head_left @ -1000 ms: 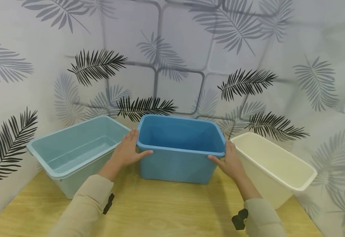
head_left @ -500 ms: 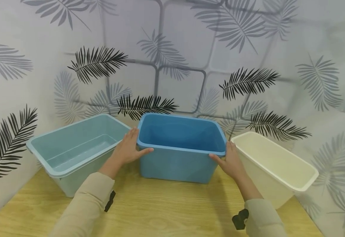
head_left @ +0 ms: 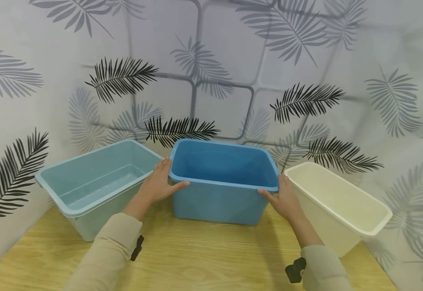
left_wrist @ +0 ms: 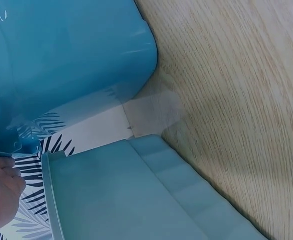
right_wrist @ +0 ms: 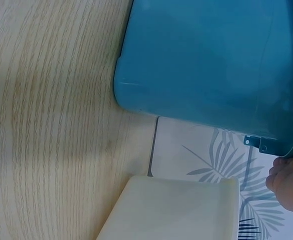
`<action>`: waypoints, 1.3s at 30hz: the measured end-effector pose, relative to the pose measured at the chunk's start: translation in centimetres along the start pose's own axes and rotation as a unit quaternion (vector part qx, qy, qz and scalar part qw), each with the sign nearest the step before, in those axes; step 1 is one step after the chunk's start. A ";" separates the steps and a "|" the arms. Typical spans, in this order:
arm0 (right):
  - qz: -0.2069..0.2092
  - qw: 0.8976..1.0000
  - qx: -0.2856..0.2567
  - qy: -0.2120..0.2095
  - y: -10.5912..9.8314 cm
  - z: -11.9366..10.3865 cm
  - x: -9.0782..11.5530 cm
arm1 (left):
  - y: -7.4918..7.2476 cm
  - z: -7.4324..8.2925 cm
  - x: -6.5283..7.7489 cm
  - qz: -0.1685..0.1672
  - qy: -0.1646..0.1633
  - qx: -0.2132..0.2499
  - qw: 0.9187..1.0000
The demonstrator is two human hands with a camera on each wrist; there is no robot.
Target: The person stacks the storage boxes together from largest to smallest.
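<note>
A blue plastic storage bin [head_left: 216, 202] stands in the middle of the wooden table, its inside bare in the head view. My left hand [head_left: 158, 182] grips its left end at the rim, thumb across the front wall. At the opposite end my right hand [head_left: 283, 198] holds the rim the same way, thumb on the front corner. In the left wrist view, the curled fingers [left_wrist: 9, 182] sit beneath the rim. The right wrist view likewise has bent fingers [right_wrist: 281, 175] under the rim, beside a small tab on the bin.
Angled at the left is a pale teal bin [head_left: 98, 214], close by my left hand. A cream bin [head_left: 327, 218] stands at an angle on the right, beside my right hand. Behind the wooden table [head_left: 204, 258] rises a leaf-patterned wall covering [head_left: 222, 113].
The head view has shifted slightly. Both hands keep their places on the blue bin, and the bins stay where they were.
</note>
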State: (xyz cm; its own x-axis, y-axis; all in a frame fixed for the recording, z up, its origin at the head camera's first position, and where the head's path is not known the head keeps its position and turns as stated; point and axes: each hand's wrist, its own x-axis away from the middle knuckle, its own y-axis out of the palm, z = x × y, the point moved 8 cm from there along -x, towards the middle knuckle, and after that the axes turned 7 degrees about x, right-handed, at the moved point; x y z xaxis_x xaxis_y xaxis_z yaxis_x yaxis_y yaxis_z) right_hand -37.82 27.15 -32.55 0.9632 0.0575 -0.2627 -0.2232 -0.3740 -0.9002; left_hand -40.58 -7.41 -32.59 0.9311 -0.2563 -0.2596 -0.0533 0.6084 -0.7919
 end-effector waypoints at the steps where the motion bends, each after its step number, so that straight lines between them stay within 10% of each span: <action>1: 0.001 1.000 -0.002 0.001 0.0 0.0 0.0 | 0.0 0.0 0.0 0.000 0.000 0.000 1.000; 39: 0.045 0.998 0.037 -0.012 -0.4 0.2 1.2 | 0.1 0.2 1.2 0.035 0.028 0.022 0.999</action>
State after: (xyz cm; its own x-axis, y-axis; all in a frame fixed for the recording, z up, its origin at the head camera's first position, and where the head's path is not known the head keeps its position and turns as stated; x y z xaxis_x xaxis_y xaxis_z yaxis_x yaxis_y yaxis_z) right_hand -36.62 27.51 -32.59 0.9353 0.0492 -0.3503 -0.3192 -0.3095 -0.8957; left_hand -39.41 -7.55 -32.85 0.9041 -0.2519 -0.3452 -0.1009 0.6591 -0.7452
